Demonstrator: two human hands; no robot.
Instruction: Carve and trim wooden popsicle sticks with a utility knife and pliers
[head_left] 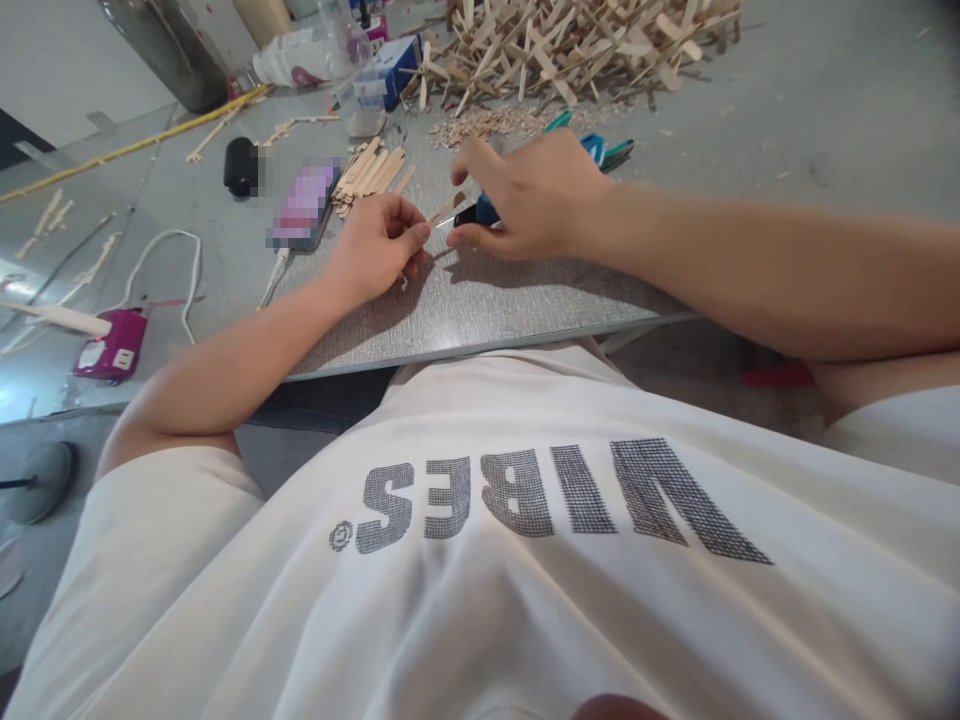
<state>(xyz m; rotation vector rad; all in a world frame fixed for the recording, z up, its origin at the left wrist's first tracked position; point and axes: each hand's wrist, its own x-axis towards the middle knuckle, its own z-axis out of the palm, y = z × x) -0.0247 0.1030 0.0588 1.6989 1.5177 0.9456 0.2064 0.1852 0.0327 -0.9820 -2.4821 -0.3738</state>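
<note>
My left hand (386,240) is closed, thumb and fingers pinching a small wooden craft stick (453,204) just above the table. In my right hand (525,190) is a blue and black utility knife (484,211), its thin metal blade pointing left at the stick, close to my left fingertips. Most of the knife's handle is hidden by my right hand. A bunch of flat craft sticks (371,172) lies beyond my left hand. Teal and blue handles (616,152) of some tool show behind my right wrist.
A large heap of crossed wooden sticks (562,45) covers the back, with wood chips (487,125) before it. Left lie a phone (306,200) with a white cable (196,262), a black case (240,167) and a magenta power adapter (112,345). A blue box (390,72) stands behind.
</note>
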